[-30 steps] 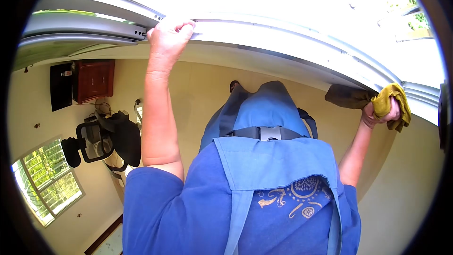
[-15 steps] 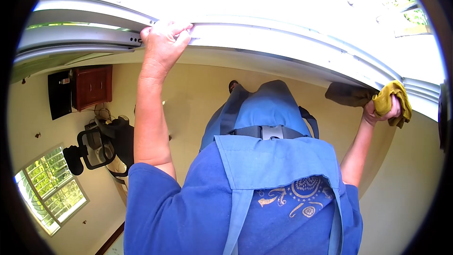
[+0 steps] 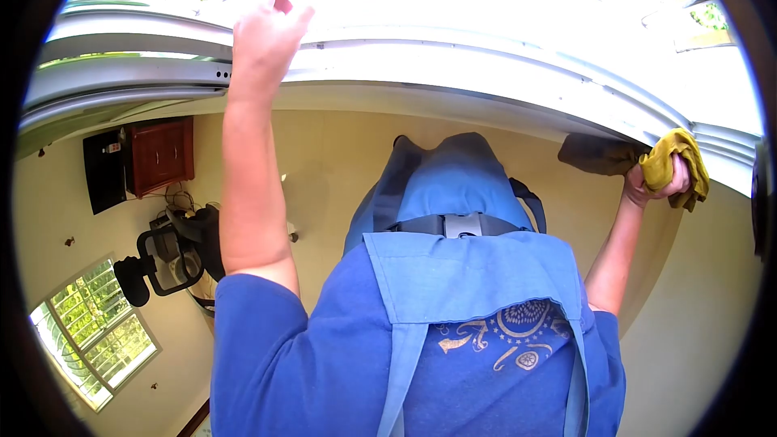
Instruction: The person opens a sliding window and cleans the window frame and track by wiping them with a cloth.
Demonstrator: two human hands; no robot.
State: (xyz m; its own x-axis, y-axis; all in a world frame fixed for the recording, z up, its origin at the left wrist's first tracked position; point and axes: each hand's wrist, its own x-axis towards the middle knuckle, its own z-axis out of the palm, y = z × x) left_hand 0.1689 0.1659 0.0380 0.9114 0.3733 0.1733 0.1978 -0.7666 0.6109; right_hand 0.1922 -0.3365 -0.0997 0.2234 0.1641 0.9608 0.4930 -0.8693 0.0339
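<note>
My left hand [image 3: 265, 32] is raised over the white window frame [image 3: 421, 57], in front of the bright opening. Its fingers are loosely bent and apart, with nothing seen between them; part of the hand is washed out by the light. At the far right, my right hand [image 3: 639, 191] is closed round a bunched mustard-yellow cloth [image 3: 684, 163]. The cloth lies against the right end of the frame's lower track. A dark patch [image 3: 600, 154], apparently a shadow, shows on the wall beside that hand.
Sliding window panels [image 3: 129, 73] stack at the left of the frame. Below them are a red-brown cabinet [image 3: 160, 155], black equipment [image 3: 170, 255] with cables, and a barred window [image 3: 97, 332]. A blue apron [image 3: 469, 267] with a buckled belt covers my front.
My left hand has let go of the window frame's edge and lifted up and slightly left, its fingers loosening. My right hand stays nearly in place with the cloth.
</note>
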